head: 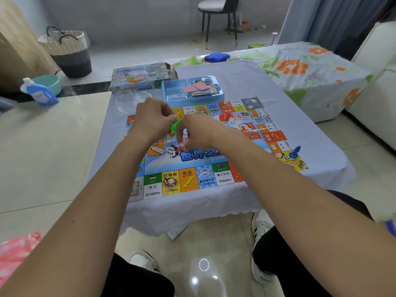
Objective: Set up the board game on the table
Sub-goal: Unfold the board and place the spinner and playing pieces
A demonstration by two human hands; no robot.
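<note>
Left hand (pixel 150 121): pinches green game piece (pixel 176 124), mostly hidden.
Right hand (pixel 197 131): fingers curled at same piece; grip unclear.
Game board (pixel 192 181): centre covered by both hands.

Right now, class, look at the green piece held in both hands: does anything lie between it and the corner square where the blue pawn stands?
Nothing visible blocks it. The green piece is pinched between the left hand and right hand above the board. Between there and the blue pawn lies only flat printed board, though the right forearm hides part of it.
</note>
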